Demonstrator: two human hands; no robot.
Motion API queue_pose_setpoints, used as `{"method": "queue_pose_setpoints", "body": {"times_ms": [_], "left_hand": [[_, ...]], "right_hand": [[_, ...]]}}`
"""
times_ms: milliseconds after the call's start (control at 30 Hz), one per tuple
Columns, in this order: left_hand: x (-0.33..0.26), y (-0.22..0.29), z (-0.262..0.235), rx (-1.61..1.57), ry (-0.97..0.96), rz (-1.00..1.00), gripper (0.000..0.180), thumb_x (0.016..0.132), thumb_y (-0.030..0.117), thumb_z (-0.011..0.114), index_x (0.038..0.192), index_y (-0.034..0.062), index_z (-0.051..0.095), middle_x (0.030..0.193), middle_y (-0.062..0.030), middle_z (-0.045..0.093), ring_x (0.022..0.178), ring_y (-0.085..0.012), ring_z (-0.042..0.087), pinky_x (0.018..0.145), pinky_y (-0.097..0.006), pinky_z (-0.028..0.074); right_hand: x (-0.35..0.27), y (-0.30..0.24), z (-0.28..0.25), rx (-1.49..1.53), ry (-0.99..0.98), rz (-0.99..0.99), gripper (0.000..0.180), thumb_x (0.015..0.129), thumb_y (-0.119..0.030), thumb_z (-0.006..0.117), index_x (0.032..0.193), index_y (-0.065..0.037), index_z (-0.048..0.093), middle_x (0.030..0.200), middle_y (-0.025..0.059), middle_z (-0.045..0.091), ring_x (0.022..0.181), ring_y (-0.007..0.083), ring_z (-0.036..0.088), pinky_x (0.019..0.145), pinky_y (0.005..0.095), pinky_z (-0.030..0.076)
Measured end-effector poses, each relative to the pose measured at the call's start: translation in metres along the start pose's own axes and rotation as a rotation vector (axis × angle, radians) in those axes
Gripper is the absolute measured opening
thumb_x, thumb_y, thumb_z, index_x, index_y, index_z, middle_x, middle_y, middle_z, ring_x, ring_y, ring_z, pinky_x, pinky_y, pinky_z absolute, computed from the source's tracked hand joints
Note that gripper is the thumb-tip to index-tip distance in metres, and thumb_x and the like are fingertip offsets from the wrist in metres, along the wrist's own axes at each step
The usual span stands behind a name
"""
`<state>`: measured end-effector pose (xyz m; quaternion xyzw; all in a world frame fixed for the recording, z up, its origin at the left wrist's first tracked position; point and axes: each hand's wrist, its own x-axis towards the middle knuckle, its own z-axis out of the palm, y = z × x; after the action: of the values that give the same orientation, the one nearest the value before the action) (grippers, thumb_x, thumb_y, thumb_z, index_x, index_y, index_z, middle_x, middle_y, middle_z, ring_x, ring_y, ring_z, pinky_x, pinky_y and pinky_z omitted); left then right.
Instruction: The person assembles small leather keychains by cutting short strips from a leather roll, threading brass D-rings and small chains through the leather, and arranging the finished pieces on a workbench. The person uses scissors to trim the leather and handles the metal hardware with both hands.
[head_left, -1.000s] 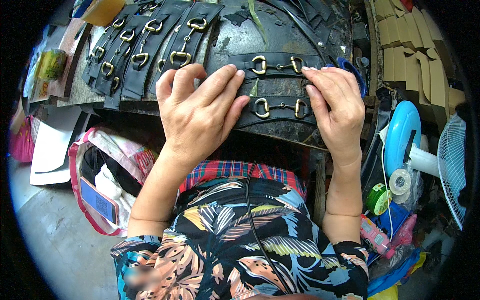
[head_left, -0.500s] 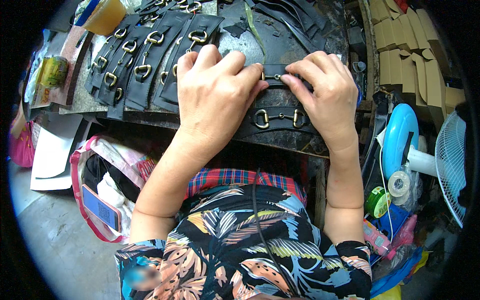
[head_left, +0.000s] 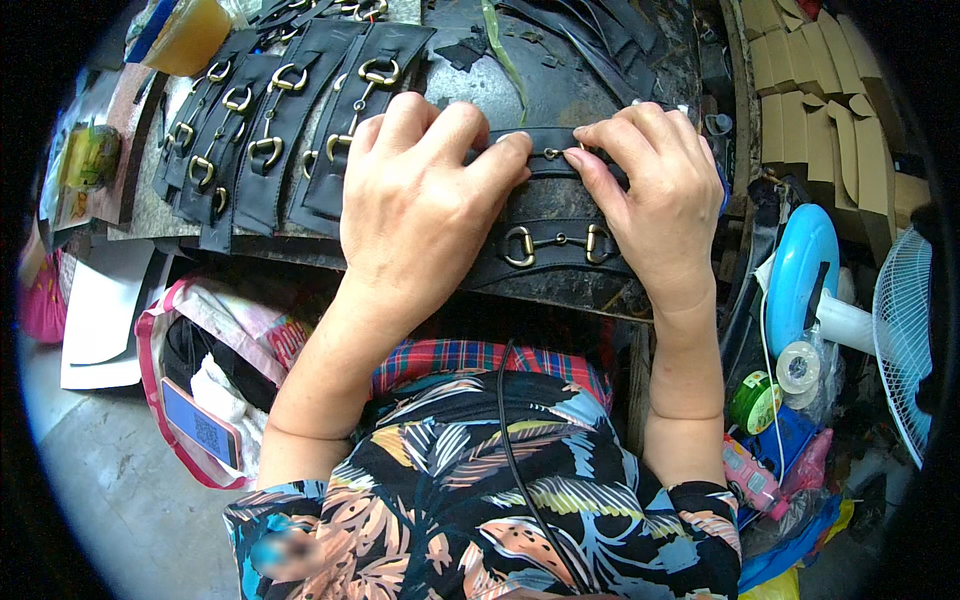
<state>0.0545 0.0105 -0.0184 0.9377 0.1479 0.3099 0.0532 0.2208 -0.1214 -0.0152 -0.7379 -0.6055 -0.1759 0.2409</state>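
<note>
Both my hands are at a black leather strap (head_left: 545,136) on the worktable, one at each end of its brass-coloured horsebit buckle (head_left: 552,154). My left hand (head_left: 415,200) has its thumb and index finger closed over the buckle's left end, covering the ring there. Thumb and fingertips of my right hand (head_left: 660,190) pinch the right end, and most of that ring is hidden. Just nearer to me lies a second black strap (head_left: 562,268), its horsebit buckle (head_left: 560,240) in plain view.
Several black straps with brass buckles (head_left: 270,120) overlap at the left of the table. Behind are loose black strips (head_left: 600,40) and a yellowish ribbon (head_left: 500,60). Folded cardboard pieces (head_left: 820,130) and a blue-and-white fan (head_left: 805,260) stand right. An open bag (head_left: 190,400) holds a phone (head_left: 203,423).
My left thumb and index finger have closed over the buckle's left ring, which showed a little before. My right hand keeps its pinch. The view has shifted slightly.
</note>
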Motion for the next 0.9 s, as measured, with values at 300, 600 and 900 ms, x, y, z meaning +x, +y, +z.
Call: {"method": "queue_pose_setpoints", "body": {"times_ms": [300,600,900], "left_hand": [[0.000,0.000,0.000,0.007,-0.001,0.006,0.020,0.077,0.028,0.081,0.095,0.0198,0.074,0.087,0.0031,0.059,0.088,-0.0221,0.056,0.079,-0.038,0.046],[-0.001,-0.002,0.003,0.003,0.032,0.038,0.015,0.081,0.027,0.080,0.091,0.0193,0.073,0.087,0.0017,0.060,0.090,-0.0233,0.057,0.080,-0.039,0.046],[-0.003,-0.002,0.004,0.016,0.032,0.033,0.015,0.082,0.028,0.080,0.091,0.0187,0.073,0.088,0.0000,0.061,0.091,-0.0246,0.057,0.080,-0.039,0.047]], "right_hand": [[0.001,0.000,0.000,-0.013,-0.010,0.005,0.017,0.078,-0.022,0.082,0.086,-0.017,0.068,0.087,-0.0005,0.060,0.086,0.0229,0.061,0.073,0.0396,0.046],[0.000,0.003,0.002,0.008,0.054,-0.022,0.008,0.081,-0.017,0.077,0.089,-0.018,0.074,0.087,0.0004,0.064,0.086,0.0235,0.062,0.075,0.0392,0.048],[-0.012,0.000,-0.012,0.131,0.165,-0.031,0.020,0.078,-0.003,0.076,0.097,-0.011,0.078,0.092,0.0038,0.070,0.090,0.0250,0.065,0.080,0.0384,0.054]]}}
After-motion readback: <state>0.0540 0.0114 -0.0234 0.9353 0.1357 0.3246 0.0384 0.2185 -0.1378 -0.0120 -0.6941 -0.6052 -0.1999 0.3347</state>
